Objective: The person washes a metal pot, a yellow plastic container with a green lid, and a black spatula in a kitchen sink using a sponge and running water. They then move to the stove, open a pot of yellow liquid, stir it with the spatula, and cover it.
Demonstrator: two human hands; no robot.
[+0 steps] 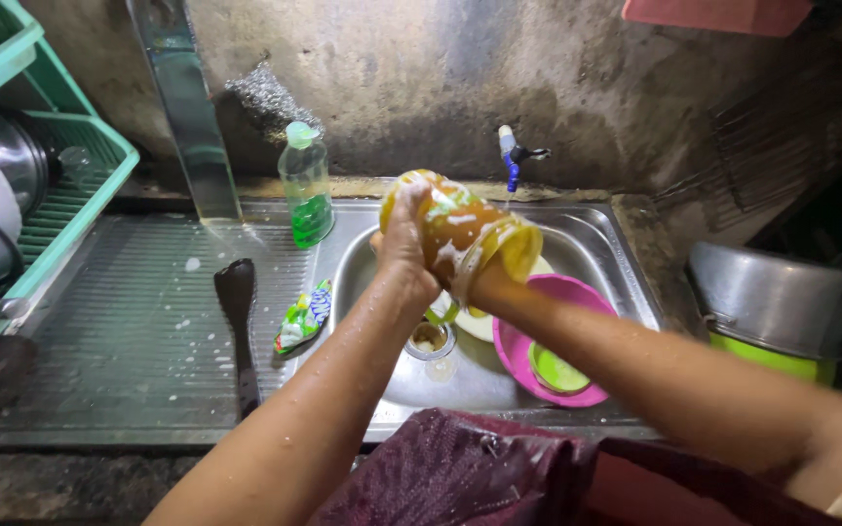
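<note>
Green dish rack [70,185] sat far left, half cut off. Soap bottle [306,190] stood by the sink [626,263], within reach. Left hand [403,239] gripped the sudsy yellow cup [460,229] over the basin so drips fell in. Right hand's wrist went inside the cup, so its grip couldn't be made out.
</note>
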